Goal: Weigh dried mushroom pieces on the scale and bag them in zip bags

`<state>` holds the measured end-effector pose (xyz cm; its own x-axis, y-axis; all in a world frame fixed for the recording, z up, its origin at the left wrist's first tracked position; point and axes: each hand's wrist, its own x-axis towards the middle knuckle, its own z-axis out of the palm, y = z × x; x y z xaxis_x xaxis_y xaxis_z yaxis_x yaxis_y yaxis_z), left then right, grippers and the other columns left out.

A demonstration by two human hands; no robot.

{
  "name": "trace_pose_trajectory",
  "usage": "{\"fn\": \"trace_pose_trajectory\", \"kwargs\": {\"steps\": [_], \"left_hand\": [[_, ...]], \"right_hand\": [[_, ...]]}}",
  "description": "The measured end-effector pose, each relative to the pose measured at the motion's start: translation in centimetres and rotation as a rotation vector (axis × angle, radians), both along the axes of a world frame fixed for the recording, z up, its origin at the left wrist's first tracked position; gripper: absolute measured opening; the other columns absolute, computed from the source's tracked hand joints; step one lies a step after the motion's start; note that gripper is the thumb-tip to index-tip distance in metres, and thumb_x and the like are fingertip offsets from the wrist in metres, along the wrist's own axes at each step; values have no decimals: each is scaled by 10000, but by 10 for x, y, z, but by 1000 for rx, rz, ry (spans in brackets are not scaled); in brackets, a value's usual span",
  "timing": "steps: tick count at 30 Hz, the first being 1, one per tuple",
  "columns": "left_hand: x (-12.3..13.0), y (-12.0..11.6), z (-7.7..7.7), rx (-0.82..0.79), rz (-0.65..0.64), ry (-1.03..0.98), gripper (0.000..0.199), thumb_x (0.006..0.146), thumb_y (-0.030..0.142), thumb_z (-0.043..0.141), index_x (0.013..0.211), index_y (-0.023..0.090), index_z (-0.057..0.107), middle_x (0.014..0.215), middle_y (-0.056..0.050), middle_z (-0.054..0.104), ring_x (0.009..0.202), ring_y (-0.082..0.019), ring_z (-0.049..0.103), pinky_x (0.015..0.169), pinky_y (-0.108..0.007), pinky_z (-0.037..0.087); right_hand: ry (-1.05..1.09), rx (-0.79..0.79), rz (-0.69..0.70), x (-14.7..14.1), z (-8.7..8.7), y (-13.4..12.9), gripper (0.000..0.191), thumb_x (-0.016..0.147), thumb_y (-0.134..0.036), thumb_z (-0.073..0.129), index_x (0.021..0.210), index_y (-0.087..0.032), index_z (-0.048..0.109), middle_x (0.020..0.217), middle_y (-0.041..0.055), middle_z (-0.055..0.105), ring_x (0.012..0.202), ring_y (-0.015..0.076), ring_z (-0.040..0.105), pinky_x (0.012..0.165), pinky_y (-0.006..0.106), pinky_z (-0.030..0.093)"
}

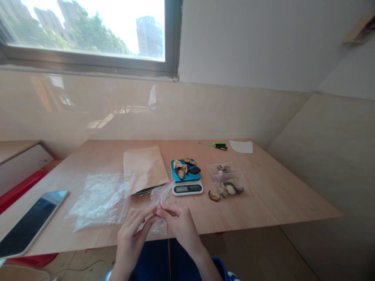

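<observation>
Between my hands, at the table's front edge, is a clear zip bag (158, 195) with a red seal line. My left hand (134, 226) pinches it from the left, and my right hand (178, 222) pinches it from the right, fingertips almost meeting. Just beyond stands a digital kitchen scale (187, 188) with a blue platform. Several dried mushroom slices (181, 168) lie on that platform. The digits on its display are too small to read surely. To the right, filled zip bags (230, 183) hold more dried slices, and one loose slice (214, 196) rests beside them.
A stack of clear zip bags (99, 199) lies left, near a brown paper bag (145, 168). A smartphone (33, 220) sits at the left edge. Two screwdrivers (218, 146) and a white paper piece (241, 147) are at the back. Behind the wooden table (278, 191) rises a tiled wall.
</observation>
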<state>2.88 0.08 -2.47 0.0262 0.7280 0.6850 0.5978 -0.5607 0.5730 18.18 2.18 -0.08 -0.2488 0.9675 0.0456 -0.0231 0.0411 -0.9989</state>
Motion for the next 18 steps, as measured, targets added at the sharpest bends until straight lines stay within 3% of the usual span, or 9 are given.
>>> {"fn": "trace_pose_trajectory", "kwargs": {"steps": [2, 5, 7, 10, 13, 16, 18], "left_hand": [[-2, -1, 0, -12, 40, -50, 161, 828, 215, 648, 965, 270, 711, 836, -1, 717, 758, -162, 616, 671, -263, 513], [-5, -5, 2, -54, 292, -201, 67, 827, 275, 647, 851, 238, 696, 788, -6, 669, 733, -162, 595, 668, -277, 491], [-6, -8, 4, -83, 467, -275, 124, 812, 344, 656, 813, 221, 673, 797, -12, 646, 745, -170, 595, 703, -299, 486], [-7, -15, 8, -118, 544, -308, 213, 809, 422, 635, 850, 213, 651, 854, -26, 646, 791, -191, 612, 780, -341, 488], [-6, -21, 11, -120, 550, -324, 255, 813, 441, 618, 921, 210, 631, 946, -49, 650, 888, -213, 620, 860, -371, 480], [-6, -24, 13, -125, 525, -313, 275, 809, 455, 615, 926, 206, 625, 978, -63, 650, 935, -227, 612, 891, -382, 469], [-8, -25, 13, -145, 509, -301, 291, 809, 470, 608, 923, 203, 626, 958, -65, 651, 904, -228, 611, 864, -376, 473]], "right_hand": [[19, -46, -4, 3, -3, 1, 398, 748, -568, 674, 758, -179, 756, 717, 44, 728, 716, 214, 673, 662, 295, 517], [50, -87, -42, 10, -11, 1, 489, 754, -627, 632, 759, -149, 734, 707, 64, 721, 586, 177, 655, 567, 275, 499], [84, -119, -26, 14, -15, 2, 547, 781, -658, 576, 813, -132, 719, 698, 77, 719, 533, 159, 641, 532, 264, 488], [51, -76, -8, 22, -14, 10, 562, 823, -661, 514, 890, -132, 693, 668, 70, 711, 542, 155, 639, 543, 259, 491], [-176, 86, -168, 34, -9, 31, 496, 891, -601, 444, 974, -165, 666, 776, 73, 723, 660, 169, 657, 604, 264, 488], [-590, 240, -382, 43, -8, 61, 356, 923, -471, 461, 992, -177, 651, 827, 84, 708, 744, 206, 662, 647, 284, 474], [-851, 286, -453, 43, -10, 80, 293, 939, -388, 454, 998, -168, 638, 842, 107, 711, 752, 226, 673, 631, 289, 464]]}}
